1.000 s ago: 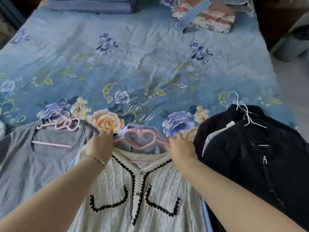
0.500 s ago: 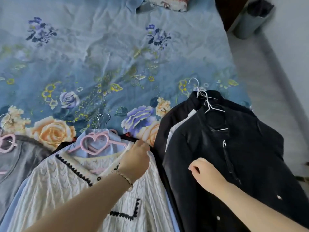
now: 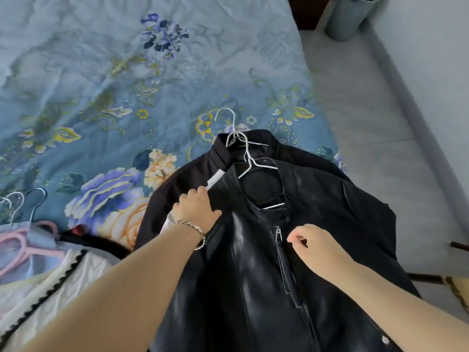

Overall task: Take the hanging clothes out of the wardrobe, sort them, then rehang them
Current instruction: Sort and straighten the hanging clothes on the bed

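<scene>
A black leather jacket (image 3: pixel 253 275) on a white wire hanger (image 3: pixel 256 165) lies on top of a pile at the bed's near right corner. Under it are a white garment (image 3: pixel 215 179) and another black jacket (image 3: pixel 177 181), on a second wire hanger (image 3: pixel 229 125). My left hand (image 3: pixel 196 212) grips the leather jacket's left shoulder edge, fingers curled over it. My right hand (image 3: pixel 312 242) sits on the jacket front just right of the zip pull (image 3: pixel 278 231), fingers curled; whether it pinches the leather is unclear.
A cream cable-knit cardigan with black trim (image 3: pixel 50 288) on a pink hanger (image 3: pixel 15 247) lies at the lower left, over a light blue garment. The blue floral bedsheet (image 3: pixel 127 85) spreads beyond. A grey bin (image 3: pixel 347 16) stands on the grey floor (image 3: pixel 368 123) at the right.
Both hands left the cream cardigan and moved right onto the black pile. My left hand took the leather jacket's shoulder, and my right hand came up beside the zip. The view swung right.
</scene>
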`<act>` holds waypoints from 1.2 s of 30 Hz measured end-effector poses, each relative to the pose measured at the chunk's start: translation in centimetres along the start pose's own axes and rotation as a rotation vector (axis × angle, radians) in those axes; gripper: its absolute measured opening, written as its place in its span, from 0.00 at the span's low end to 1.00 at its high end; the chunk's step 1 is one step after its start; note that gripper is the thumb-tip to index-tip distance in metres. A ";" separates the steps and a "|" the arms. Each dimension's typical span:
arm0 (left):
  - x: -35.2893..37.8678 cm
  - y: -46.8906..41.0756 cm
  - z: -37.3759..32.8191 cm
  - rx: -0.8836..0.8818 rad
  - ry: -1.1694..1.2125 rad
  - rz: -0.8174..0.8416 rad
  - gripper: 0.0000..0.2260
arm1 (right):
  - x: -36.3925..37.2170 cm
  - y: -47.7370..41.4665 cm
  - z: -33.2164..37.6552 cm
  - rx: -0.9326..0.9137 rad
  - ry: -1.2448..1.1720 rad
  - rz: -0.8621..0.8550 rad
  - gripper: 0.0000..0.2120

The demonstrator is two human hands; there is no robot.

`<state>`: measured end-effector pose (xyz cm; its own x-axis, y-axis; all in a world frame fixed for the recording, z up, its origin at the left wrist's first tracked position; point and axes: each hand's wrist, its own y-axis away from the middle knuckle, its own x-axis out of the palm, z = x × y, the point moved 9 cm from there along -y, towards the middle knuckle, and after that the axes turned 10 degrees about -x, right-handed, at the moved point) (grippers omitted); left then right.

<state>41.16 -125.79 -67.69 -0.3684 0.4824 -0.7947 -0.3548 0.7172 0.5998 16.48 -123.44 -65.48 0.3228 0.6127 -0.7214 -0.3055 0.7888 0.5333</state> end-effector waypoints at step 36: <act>-0.1 -0.7 -4.5 -0.202 0.400 -0.105 0.10 | -8.6 1.4 -5.1 -0.538 0.212 -0.540 0.20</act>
<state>37.52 -128.58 -67.63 -0.6106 0.1518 -0.7772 -0.5538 0.6197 0.5561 8.75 -127.83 -60.76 0.3886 0.0863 -0.9174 -0.5639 0.8096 -0.1627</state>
